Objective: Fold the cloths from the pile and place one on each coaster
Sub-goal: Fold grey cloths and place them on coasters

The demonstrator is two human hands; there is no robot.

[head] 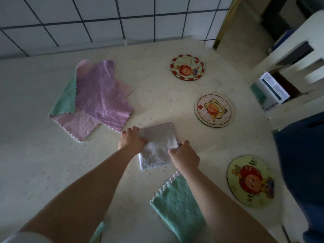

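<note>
Both forearms come in from the bottom edge, w/ a bit of white sleeve [22, 237] at the lower left. Just right of them, a folded teal cloth [177, 207] lies flat on the surface [35, 163], partly under the right forearm; another teal scrap [98, 232] peeks out at the bottom edge betw. the arms.

Left hand [130, 139] has its grip closed on the left edge of a pale lilac cloth [157, 146], fingers curled over the hem. Right hand [184, 155] is pinching the same cloth at its right side, thumb & fingers closed on a raised fold. Cloth is folded to a rough square, lying on the surface in the middle, not on any coaster.

Pile [94, 99] sits further back on the left: purple cloth on top, pink under it, teal sticking out on the left side.

3 round coasters w/ cartoon prints along the right, all bare: far one w/ red border [187, 67], middle pale one [213, 110], near yellow-green one [250, 181]. Near coaster is beside the folded teal cloth, not touching.

White tiled wall [105, 18] behind; white chair [289, 58] at right.
</note>
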